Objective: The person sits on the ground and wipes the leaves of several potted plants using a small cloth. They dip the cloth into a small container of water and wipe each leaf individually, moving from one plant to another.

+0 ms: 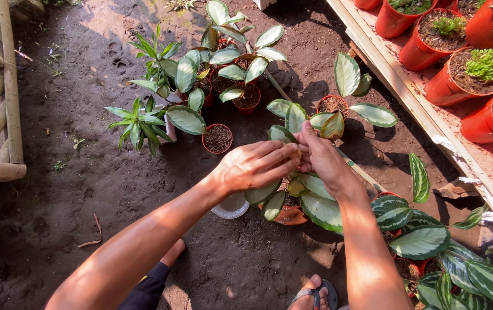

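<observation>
Two hands meet over one potted plant [301, 201] that stands on the bare soil [85, 189] just ahead of the person's feet. The left hand [255, 166] and the right hand [321, 158] both pinch closed on the top of its stem or a leaf there; which of the two I cannot tell, since the fingers cover it. That plant is already seated in its orange pot, so the work looks to be at the trimming or tidying stage rather than potting. One white container [230, 206] sits touching it on the left. To the right, near the lower corner, a cluster of striped-leaf plants [430, 241] fills about two pots. Farther out on the soil I count roughly five more potted plants [223, 74], untouched; one pot [217, 138] holds only earth. Along the far right, on the wooden plank [407, 86], at least eight red pots [459, 74] stand in rows.
</observation>
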